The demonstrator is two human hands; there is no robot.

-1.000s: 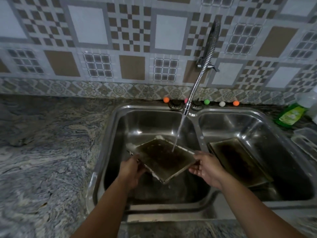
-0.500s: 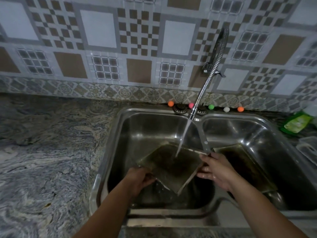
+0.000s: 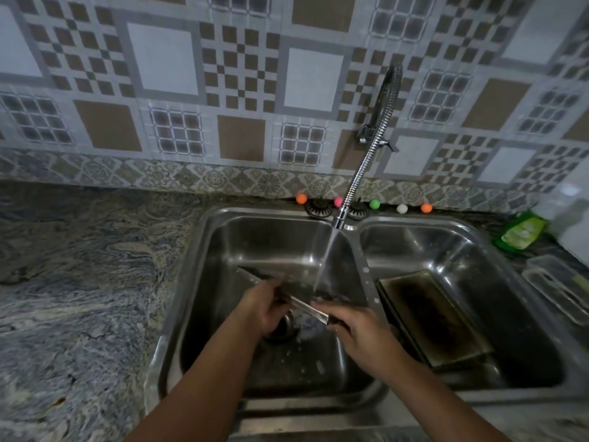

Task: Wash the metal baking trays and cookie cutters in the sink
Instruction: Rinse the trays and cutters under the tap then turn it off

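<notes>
Left basin [image 3: 223, 250]: middle taken by the tilted baking tray [image 3: 306, 306] held by the left hand [image 3: 264, 309] and right hand [image 3: 353, 327], with the water stream [image 3: 325, 260] falling on it; bare floor near the front wall. Right basin [image 3: 478, 250]: second tray [image 3: 430, 317] fills its left and middle; bare steel at the back. Flexible faucet [image 3: 366, 161] hangs over the divider; countertop [image 3: 79, 282] left lies bare

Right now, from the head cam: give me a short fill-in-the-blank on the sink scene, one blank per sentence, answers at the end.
1. Both the left hand and the right hand hold a metal tray over the ____ basin.
2. A second tray lies in the ____ basin.
3. Water from the faucet is ____.
4. The green bottle lies on the counter to the ____ of the sink.

Answers: left; right; running; right
</notes>
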